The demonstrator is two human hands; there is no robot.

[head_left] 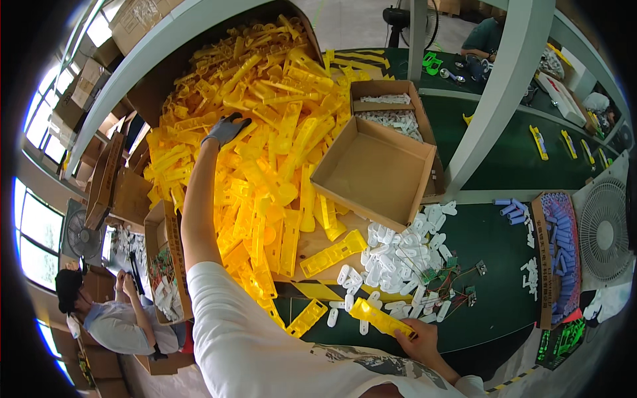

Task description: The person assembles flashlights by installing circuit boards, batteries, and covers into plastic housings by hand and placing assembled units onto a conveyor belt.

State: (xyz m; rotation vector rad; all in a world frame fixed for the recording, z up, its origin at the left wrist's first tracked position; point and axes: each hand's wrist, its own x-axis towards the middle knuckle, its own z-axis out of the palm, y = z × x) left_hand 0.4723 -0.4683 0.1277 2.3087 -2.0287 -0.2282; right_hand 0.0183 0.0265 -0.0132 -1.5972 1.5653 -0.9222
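Note:
My left hand (228,129), in a grey glove, reaches far out over a big heap of yellow plastic casings (259,176). Its fingers look apart and lie on the heap, with no casing plainly lifted in them. Close to my body, my bare right hand (418,339) is closed round the end of a long yellow plastic casing (373,315). Beneath and beyond that casing, small white plastic pieces (395,262) are piled on the green table. Circuit boards with thin wires (451,272) lie to the right of them. A loose yellow casing (306,318) rests left of the held one.
An open cardboard tray (375,171) sits right of the heap, over a box of white parts (398,121). Farther right stand a carton of purple cylinders (563,239) and a fan (604,219). A grey post (501,93) rises beyond. A co-worker (119,318) sits at left.

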